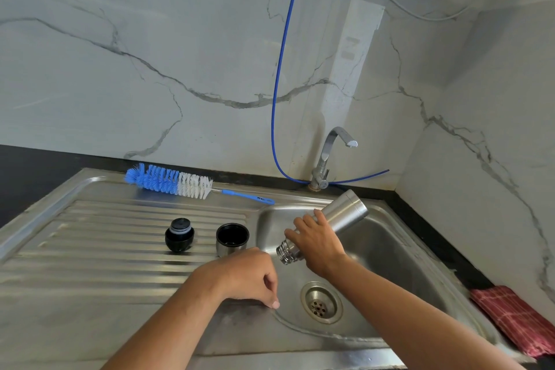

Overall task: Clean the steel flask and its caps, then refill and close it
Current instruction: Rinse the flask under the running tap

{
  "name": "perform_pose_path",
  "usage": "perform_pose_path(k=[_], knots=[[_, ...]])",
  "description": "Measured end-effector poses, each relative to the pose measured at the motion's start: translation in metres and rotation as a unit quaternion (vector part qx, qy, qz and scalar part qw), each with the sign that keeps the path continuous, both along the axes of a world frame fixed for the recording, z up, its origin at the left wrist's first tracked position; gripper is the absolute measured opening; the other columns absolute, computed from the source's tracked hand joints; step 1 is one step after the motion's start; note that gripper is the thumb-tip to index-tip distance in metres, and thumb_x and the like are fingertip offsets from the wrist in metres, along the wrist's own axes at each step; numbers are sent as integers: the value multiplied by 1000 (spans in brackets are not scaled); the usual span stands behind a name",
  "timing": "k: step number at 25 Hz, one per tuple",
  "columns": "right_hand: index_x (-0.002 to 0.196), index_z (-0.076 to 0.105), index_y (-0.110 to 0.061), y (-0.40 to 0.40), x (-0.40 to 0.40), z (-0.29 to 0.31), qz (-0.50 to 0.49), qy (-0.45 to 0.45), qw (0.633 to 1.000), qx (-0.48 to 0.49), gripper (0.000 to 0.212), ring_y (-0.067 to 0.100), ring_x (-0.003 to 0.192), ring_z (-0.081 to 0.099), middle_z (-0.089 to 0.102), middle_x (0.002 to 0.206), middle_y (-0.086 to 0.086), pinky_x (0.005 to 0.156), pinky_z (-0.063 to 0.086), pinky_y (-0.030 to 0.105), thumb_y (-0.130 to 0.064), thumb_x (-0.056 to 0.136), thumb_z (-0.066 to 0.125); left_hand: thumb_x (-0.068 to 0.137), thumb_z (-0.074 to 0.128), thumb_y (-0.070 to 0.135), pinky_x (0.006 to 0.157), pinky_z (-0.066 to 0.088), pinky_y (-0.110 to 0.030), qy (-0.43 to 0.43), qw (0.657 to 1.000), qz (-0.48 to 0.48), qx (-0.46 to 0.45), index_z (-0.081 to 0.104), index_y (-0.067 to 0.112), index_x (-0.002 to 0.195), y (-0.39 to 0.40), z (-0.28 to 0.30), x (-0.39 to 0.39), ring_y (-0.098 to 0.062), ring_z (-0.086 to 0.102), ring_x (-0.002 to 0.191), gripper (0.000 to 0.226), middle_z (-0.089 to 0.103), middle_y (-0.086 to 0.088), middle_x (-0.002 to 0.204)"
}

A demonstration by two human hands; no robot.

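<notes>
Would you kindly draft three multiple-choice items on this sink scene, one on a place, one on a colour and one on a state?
1. Where does the bottle brush lie?
A. inside the sink basin
B. at the back of the draining board, near the wall
C. on the red cloth

2. What colours are the brush bristles?
A. blue and white
B. green and yellow
C. all black

3. How is the steel flask held?
A. upright under the tap, capped
B. flat on the draining board
C. tilted over the sink basin, mouth downward, uncapped

Answers: 1 B, the brush rests behind the stopper and cup cap. 2 A, blue toward the tip, white near the handle. 3 C, the right hand grips it with the open threaded neck lowest.
</notes>
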State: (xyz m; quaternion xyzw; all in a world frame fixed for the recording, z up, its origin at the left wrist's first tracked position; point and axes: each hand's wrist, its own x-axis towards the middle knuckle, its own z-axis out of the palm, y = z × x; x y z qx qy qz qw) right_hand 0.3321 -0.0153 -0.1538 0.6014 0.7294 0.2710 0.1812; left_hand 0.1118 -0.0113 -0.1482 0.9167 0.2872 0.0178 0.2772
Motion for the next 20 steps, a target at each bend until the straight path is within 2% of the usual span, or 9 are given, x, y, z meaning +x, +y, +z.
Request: perform_pose_path(k=[3, 6, 8, 11, 13, 16, 20], knots=[[138, 50, -30, -1, 5, -2, -10, 93, 995, 36, 68, 29, 123, 52, 54, 129, 4, 119, 27, 51, -24, 76, 78, 80, 80, 43, 85, 58, -35, 3, 1000, 1, 11, 80, 28, 86, -1, 0, -1, -3, 69, 84, 17, 75, 13, 86], [129, 59, -33, 4, 16, -2, -30, 254, 958, 130, 69, 26, 111, 61, 61, 117, -4, 103, 41, 42, -23, 64, 78, 79, 78, 48, 85, 57, -35, 4, 999, 3, 47, 76, 34, 90, -5, 0, 0, -1, 65, 87, 18, 71, 17, 88], [132, 59, -34, 9, 24, 0, -61, 406, 894, 181, 71, 21, 108, 61, 62, 117, -8, 94, 46, 38, -28, 63, 78, 80, 76, 51, 85, 55, -30, -22, 997, 15, 71, 75, 36, 101, -9, 5, 3, 4, 60, 89, 26, 67, 21, 93], [130, 58, -37, 8, 36, -2, -101, 631, 740, 208, 67, 8, 98, 62, 64, 111, -17, 83, 49, 30, -32, 68, 84, 83, 77, 50, 78, 52, -23, -95, 990, 51, 92, 74, 35, 108, -6, 32, 15, 5, 60, 83, 30, 67, 20, 95], [119, 61, -36, 10, 49, -4, -104, 724, 646, 219, 55, 3, 90, 65, 70, 100, -17, 78, 50, 28, -34, 70, 87, 85, 77, 45, 73, 52, -22, -131, 982, 68, 117, 75, 33, 108, 10, 60, 39, 2, 62, 77, 27, 69, 18, 93], [106, 64, -34, 14, 64, -8, -115, 769, 588, 224, 40, 7, 86, 68, 72, 92, -13, 74, 52, 26, -37, 73, 87, 89, 74, 38, 80, 55, -28, -164, 964, 126, 170, 74, 28, 110, 48, 97, 95, -2, 66, 81, 23, 72, 14, 94], [105, 64, -34, 26, 75, -14, -134, 781, 564, 230, 39, 5, 84, 67, 71, 92, -14, 76, 53, 27, -39, 74, 87, 92, 72, 33, 89, 56, -38, -171, 948, 232, 138, 72, 18, 113, 120, 104, 171, -18, 67, 97, 26, 72, 1, 105]])
